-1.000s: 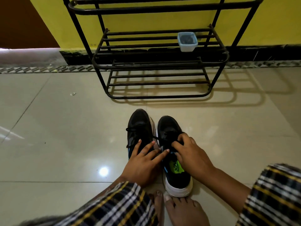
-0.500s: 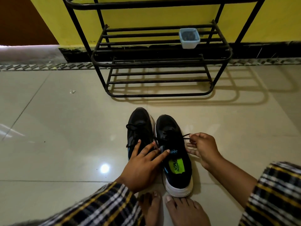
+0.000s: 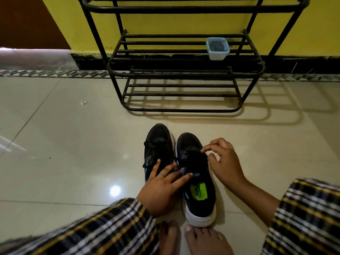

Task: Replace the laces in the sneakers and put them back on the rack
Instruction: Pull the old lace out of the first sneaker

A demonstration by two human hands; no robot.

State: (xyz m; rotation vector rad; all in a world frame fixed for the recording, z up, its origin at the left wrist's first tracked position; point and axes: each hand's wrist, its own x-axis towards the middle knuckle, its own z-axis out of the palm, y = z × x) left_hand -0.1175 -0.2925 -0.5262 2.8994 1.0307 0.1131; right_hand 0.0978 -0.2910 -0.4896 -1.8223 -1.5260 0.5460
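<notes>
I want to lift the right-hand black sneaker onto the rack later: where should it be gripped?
Grip the right-hand black sneaker at its heel collar, coming from above on the near side: its mouth opens upward, the white-soled heel points toward the person, and its left side sits close against the other black sneaker.

Left grip (image 3: 161, 188) splayed; right grip (image 3: 223, 160) seemingly pinching.

sleeves (image 3: 114, 230): black plaid crossed with white and yellow stripes, worn on both arms | left hand (image 3: 161, 188): thin ring worn on one finger | feet (image 3: 204, 240): bare
</notes>
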